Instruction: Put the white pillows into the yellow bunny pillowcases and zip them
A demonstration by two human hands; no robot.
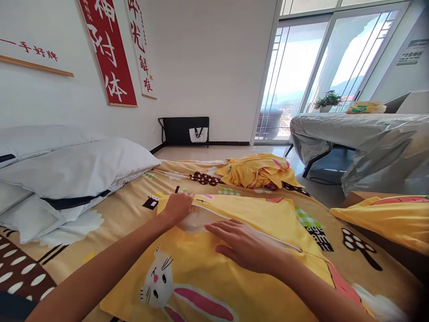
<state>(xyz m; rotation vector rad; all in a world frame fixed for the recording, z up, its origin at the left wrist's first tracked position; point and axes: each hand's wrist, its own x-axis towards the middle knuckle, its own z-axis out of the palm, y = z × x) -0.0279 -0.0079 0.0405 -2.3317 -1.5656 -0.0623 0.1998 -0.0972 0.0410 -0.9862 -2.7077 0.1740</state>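
A yellow pillowcase point(208, 264) with a printed white rabbit lies spread out on the bed in front of me. Its long zip runs slantwise across the upper part, and the opening gapes at the left, showing a pale inside. At the far left end of that opening, my left hand point(179, 206) is closed on the fabric edge. My right hand point(241, 243) rests over the cloth just below the zip line, fingers stretched out and holding nothing. The underside of the right palm is hidden.
White pillows point(100, 165) are stacked at the left. Crumpled yellow cloth point(256, 170) lies at the bed's far edge. At the right, more yellow cloth point(385, 219) hangs over a cardboard box point(362, 197). Beyond stands a plastic-covered table point(362, 127) with a potted plant point(328, 100).
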